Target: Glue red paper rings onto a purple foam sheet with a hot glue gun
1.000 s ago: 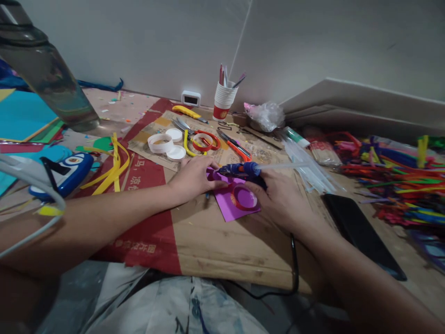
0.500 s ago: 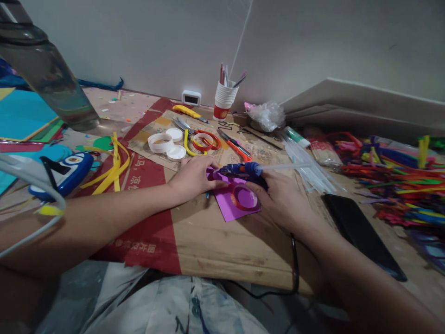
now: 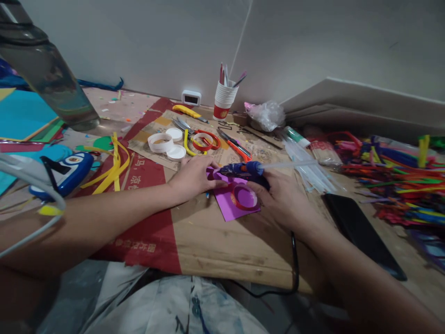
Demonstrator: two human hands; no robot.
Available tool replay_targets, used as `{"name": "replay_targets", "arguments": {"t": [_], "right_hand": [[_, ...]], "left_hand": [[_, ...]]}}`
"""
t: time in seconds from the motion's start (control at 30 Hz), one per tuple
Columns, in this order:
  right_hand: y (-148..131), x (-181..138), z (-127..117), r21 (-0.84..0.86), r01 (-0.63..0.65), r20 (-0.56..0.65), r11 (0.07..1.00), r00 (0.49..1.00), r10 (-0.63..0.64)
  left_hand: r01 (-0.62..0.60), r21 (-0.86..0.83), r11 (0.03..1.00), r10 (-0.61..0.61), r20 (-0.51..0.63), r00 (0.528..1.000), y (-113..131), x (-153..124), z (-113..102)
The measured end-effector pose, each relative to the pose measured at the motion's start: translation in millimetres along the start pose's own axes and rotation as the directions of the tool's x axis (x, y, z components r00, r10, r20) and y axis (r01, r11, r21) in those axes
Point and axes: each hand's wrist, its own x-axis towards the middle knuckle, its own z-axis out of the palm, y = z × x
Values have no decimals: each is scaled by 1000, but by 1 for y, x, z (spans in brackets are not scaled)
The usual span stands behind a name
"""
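My right hand is wrapped round a dark blue hot glue gun, its nozzle pointing left and a translucent glue stick poking from its back. My left hand is closed, thumb and fingers pinching a small purple piece right by the nozzle. Below the gun a purple sheet lies on the cardboard, bearing a red-edged ring. Part of the sheet is hidden behind the gun and my right hand.
Beyond my hands lie white rings and discs, scissors, a yellow cutter and an orange cutter. A paper cup holds pens. Rightward are a black phone and colourful strips; a tall bottle stands left.
Both hands and the glue gun stay almost in place. The back end of the glue stick has shifted slightly to the right.
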Motion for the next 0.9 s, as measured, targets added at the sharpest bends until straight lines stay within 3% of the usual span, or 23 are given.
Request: {"name": "replay_targets", "arguments": {"t": [0.37,0.67,0.9], "right_hand": [[1,3,1,-8,30,-26,1000,999,-30],[0,-4,-4,-191,-65,8,979,998,68],[-7,-2,2,-154,-8,-1,988,1000,8]], "left_hand": [[16,8,1000,-16,-14,1000,1,-1,0],[-10,10,1000,11,-3,1000,-2,0,1],[-2,14,1000,2,-2,1000,-1,0,1]]}}
